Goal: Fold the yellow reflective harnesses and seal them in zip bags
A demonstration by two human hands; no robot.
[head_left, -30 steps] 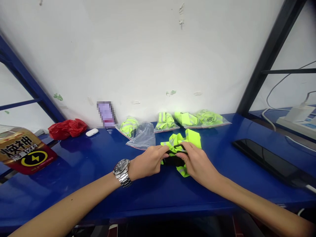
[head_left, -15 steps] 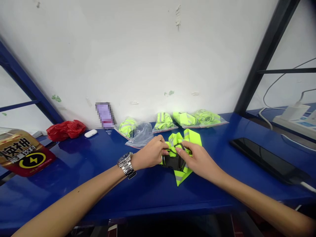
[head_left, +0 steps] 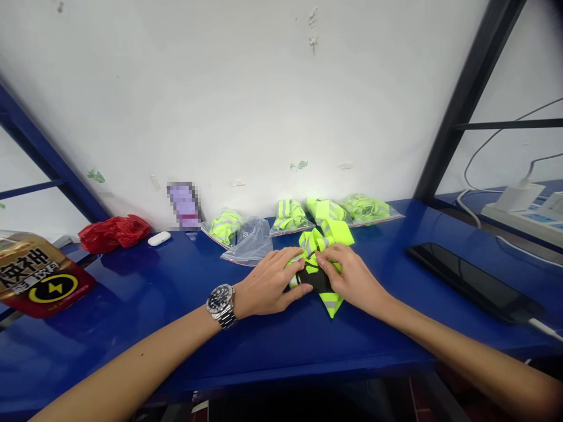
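Note:
A neon-yellow reflective belt with grey stripes lies bunched on the blue shelf, one pointed fold toward me. Its black plastic buckle shows between my hands. My left hand, with a steel watch on the wrist, holds the belt's left side, thumb along the buckle's lower edge. From the right, my right hand pinches the webbing just above the buckle. Behind lie clear zip bags holding similar belts, one at the left, one in the middle. A clear zip bag lies flat beside the left one.
Toward the right lies a large black phone with a white cable; a power strip is behind it. On the left are a drink bottle, a red plastic bag and a white earbud case. A blurred phone leans on the wall.
My left hand has shifted from a pinch to spreading over the belt and buckle, its thumb lower. The belt's pointed fold has swung slightly right, and the buckle is more covered.

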